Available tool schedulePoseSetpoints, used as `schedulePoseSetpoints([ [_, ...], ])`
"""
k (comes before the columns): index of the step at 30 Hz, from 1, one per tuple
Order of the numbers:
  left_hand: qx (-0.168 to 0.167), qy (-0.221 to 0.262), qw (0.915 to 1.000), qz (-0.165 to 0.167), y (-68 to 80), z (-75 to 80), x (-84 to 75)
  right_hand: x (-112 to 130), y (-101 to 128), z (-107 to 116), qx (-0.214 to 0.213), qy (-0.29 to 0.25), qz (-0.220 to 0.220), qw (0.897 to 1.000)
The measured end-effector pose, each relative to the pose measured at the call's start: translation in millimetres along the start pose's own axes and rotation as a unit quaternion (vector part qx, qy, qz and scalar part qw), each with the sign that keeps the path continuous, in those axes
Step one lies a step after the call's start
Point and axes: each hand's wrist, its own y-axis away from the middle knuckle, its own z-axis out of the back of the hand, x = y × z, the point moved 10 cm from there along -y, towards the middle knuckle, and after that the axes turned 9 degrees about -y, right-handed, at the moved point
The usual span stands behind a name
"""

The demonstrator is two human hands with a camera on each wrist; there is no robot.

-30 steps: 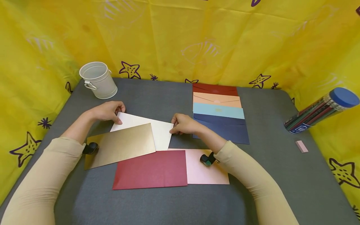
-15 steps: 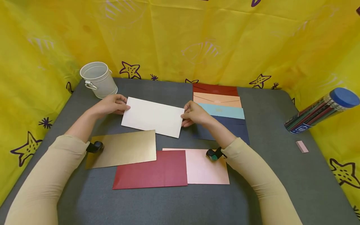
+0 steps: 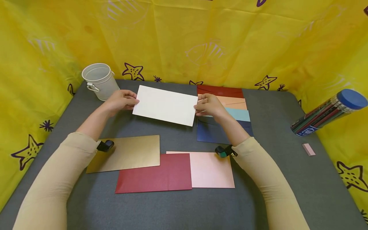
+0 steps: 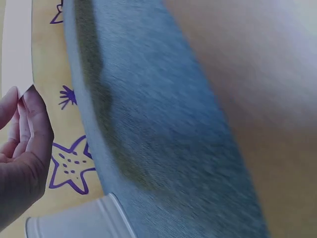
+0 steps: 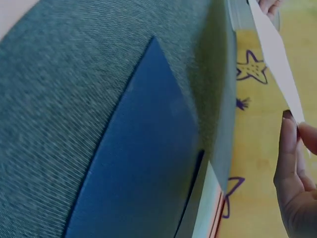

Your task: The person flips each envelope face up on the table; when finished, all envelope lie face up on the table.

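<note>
A white envelope (image 3: 166, 105) hangs in the air above the grey table (image 3: 172, 207), held at both short ends. My left hand (image 3: 122, 99) pinches its left edge and my right hand (image 3: 209, 104) pinches its right edge. In the left wrist view the white envelope (image 4: 16, 44) shows against my left hand (image 4: 22, 148). The right wrist view shows the white envelope (image 5: 275, 57) edge-on above my right hand (image 5: 297, 168). Below lie a gold envelope (image 3: 126, 153), a dark red envelope (image 3: 155, 174) and a pink envelope (image 3: 212, 169).
A white metal bucket (image 3: 99, 81) stands at the back left. A fanned stack of envelopes (image 3: 227, 127), dark blue on top, lies at the back right. A tube of pencils (image 3: 327, 113) and a small pink eraser (image 3: 308, 149) sit at the right, against yellow sheeting.
Both hands have lifted the white envelope off the gold one and carried it away from me and to the right, up above the table.
</note>
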Motion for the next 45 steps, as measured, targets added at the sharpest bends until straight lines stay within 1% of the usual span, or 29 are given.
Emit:
schedulePoseSetpoints([
  [3,-0.018,0.007,0.9998,0.000,-3.4,2.3,-6.9,3.0,-1.9,8.1,-0.012,-0.009,0.008,1.000],
  [5,-0.032,0.011,0.9994,-0.002,-5.5,4.4,-11.5,4.9,-3.4,13.4,-0.023,-0.026,0.016,0.999],
  [9,-0.068,0.026,0.9972,-0.018,-8.7,11.3,-21.8,10.9,-4.9,23.9,-0.057,-0.059,0.037,0.996],
  [13,-0.115,0.045,0.9914,-0.044,-8.3,21.0,-30.9,16.9,-5.9,30.3,-0.082,-0.080,0.051,0.992],
  [15,-0.134,0.064,0.9874,-0.055,-7.6,25.1,-33.8,18.7,-7.3,31.6,-0.086,-0.094,0.055,0.990],
  [17,-0.144,0.092,0.9828,-0.070,-7.7,26.8,-37.1,19.4,-9.5,32.2,-0.085,-0.108,0.061,0.989],
  [21,-0.152,0.150,0.9730,-0.088,-10.5,26.8,-39.2,18.5,-13.4,32.1,-0.079,-0.142,0.069,0.984],
  [23,-0.154,0.166,0.9701,-0.086,-12.2,26.1,-38.4,16.7,-15.1,31.9,-0.080,-0.151,0.068,0.983],
  [26,-0.157,0.178,0.9687,-0.073,-14.7,24.9,-35.5,12.0,-18.4,31.6,-0.089,-0.156,0.058,0.982],
  [29,-0.165,0.159,0.9719,-0.053,-16.7,24.5,-31.1,6.5,-22.4,30.4,-0.102,-0.142,0.047,0.983],
  [33,-0.171,0.139,0.9752,-0.022,-21.9,21.8,-22.9,-1.1,-28.0,28.5,-0.119,-0.145,0.036,0.982],
  [36,-0.153,0.141,0.9780,-0.010,-27.4,15.4,-19.1,-4.4,-31.6,25.1,-0.124,-0.164,0.035,0.978],
  [40,-0.129,0.128,0.9834,-0.003,-32.8,6.3,-18.0,-4.1,-36.2,18.1,-0.121,-0.157,0.039,0.979],
  [43,-0.125,0.113,0.9857,0.005,-35.5,2.5,-16.7,-3.9,-39.2,13.5,-0.121,-0.138,0.037,0.982],
  [45,-0.125,0.111,0.9858,0.009,-37.8,1.0,-15.5,-4.6,-41.3,11.6,-0.125,-0.130,0.035,0.983],
])
